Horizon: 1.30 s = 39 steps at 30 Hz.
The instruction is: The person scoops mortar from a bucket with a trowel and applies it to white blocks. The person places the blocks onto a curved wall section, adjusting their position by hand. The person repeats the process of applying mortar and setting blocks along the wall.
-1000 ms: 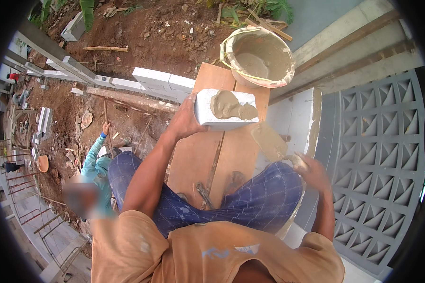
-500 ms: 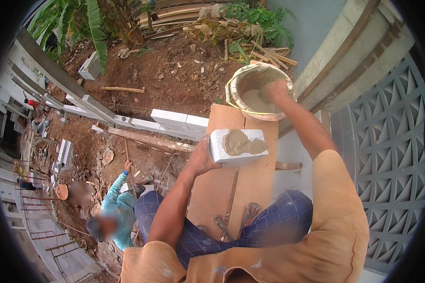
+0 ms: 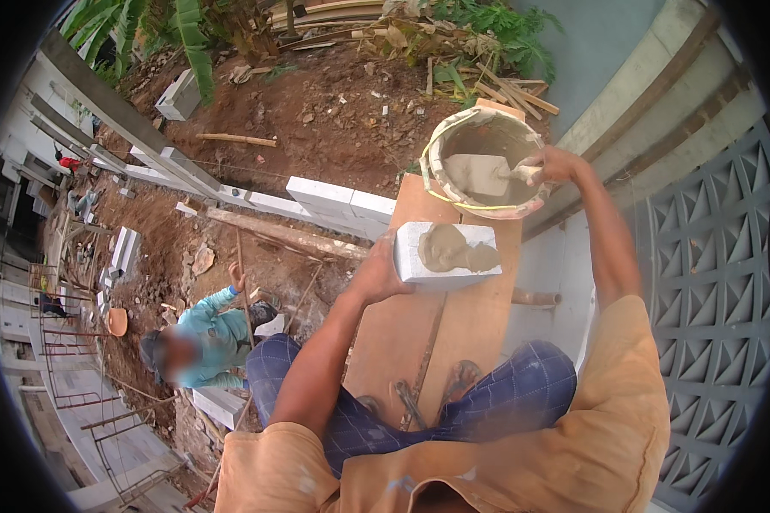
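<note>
My left hand [image 3: 378, 272] grips the left end of a white lightweight block [image 3: 409, 246]. Grey mortar [image 3: 447, 249] lies in a lumpy patch on the block's upper face. Beyond it stands a mortar-crusted bucket [image 3: 479, 133] with wet mortar inside. My right hand [image 3: 556, 165] is closed round the handle of a trowel [image 3: 479, 176] over the bucket's right rim. The trowel's blade, coated with mortar, is inside the bucket.
Wooden planks [image 3: 393, 338] run between my feet. Left of them is a low wall of white blocks [image 3: 321, 195] and a wooden pole [image 3: 287, 232]. A co-worker in a turquoise shirt [image 3: 210, 329] is below left. Right stands a grey patterned lattice wall [image 3: 710, 282].
My right hand has drawn back from inside the bucket to its right rim, bringing the trowel into sight. My left hand still holds the block. The co-worker leans differently, uncovering a white block.
</note>
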Available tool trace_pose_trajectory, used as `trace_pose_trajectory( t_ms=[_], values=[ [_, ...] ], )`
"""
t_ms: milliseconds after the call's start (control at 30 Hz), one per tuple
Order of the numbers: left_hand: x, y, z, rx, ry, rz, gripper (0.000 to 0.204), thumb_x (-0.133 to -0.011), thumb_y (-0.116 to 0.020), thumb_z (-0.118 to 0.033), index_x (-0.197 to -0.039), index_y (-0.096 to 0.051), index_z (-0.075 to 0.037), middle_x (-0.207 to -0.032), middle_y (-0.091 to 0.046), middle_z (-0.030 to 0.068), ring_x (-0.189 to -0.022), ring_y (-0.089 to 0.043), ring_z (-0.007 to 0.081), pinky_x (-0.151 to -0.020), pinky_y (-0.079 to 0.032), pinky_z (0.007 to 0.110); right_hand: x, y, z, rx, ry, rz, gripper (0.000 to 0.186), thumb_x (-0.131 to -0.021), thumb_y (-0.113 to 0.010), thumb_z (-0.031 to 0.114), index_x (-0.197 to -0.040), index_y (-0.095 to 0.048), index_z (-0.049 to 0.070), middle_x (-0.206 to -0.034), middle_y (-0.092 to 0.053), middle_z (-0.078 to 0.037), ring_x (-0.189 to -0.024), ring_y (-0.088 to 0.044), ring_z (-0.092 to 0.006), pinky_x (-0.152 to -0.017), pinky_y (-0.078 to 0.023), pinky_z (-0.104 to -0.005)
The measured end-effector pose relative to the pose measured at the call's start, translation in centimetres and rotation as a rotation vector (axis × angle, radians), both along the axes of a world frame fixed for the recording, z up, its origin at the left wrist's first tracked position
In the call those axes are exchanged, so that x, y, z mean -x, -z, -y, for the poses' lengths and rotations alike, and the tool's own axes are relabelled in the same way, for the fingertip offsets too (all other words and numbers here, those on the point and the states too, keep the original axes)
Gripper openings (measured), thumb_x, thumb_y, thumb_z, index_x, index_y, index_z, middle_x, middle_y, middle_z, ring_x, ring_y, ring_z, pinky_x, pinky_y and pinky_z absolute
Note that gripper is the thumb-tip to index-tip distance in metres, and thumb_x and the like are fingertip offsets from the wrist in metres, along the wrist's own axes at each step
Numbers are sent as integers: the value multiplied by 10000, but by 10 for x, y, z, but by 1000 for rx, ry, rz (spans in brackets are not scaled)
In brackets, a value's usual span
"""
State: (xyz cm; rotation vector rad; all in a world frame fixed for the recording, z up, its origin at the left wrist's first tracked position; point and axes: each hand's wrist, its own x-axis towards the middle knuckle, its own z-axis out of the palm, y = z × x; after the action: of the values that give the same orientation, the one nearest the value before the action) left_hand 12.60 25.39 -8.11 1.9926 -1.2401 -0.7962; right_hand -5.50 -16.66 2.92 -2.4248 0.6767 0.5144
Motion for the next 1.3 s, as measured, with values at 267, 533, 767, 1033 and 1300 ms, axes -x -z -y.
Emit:
trace_pose_trajectory(
  t_ms=[267, 533, 767, 1033, 1300],
  values=[
    [-11, 0, -8, 50, -58, -249, 1232, -539, -951, -190, -1541, -268, 27, -1461, -454, 234, -1405, -426, 347, -1207, -338, 405, 117, -20, -49, -382, 309, 317, 577, -778, -780, 147, -1337, -664, 64, -1171, -720, -82, -1005, -636, -155, -894, -505, -315],
    [-25, 50, -14, 145, -47, -507, 1287, -601, -926, -50, -1591, -108, 18, -1551, -364, 190, -1444, -378, 292, -1209, -330, 432, 145, -8, -198, 713, 23, 477, 397, -757, -773, 125, -1153, -740, 127, -1080, -705, -34, -948, -663, -253, -769, -504, -379],
    [-14, 20, -11, 221, -42, -422, 1192, -537, -944, -192, -1513, -304, 50, -1425, -497, 204, -1370, -458, 326, -1192, -338, 410, 153, -10, -222, 622, 153, 359, 414, -833, -727, 209, -1229, -711, 90, -1117, -705, -89, -946, -666, -247, -797, -508, -386],
    [8, -2, -3, 2, -81, -6, 1243, -549, -939, -330, -1527, -282, 67, -1463, -459, 254, -1371, -448, 396, -1168, -379, 440, 163, -51, -264, -371, 671, 44, 571, -1020, -553, 283, -1532, -441, 58, -1133, -651, -125, -956, -601, -193, -919, -484, -345],
    [16, -2, 4, -46, -94, 110, 1272, -545, -937, -401, -1532, -281, 63, -1456, -468, 246, -1365, -457, 389, -1142, -412, 442, 116, -66, -274, -447, 431, 76, 542, -1046, -509, 285, -1547, -428, 93, -1180, -653, -153, -982, -609, -189, -940, -489, -362]
  ],
)
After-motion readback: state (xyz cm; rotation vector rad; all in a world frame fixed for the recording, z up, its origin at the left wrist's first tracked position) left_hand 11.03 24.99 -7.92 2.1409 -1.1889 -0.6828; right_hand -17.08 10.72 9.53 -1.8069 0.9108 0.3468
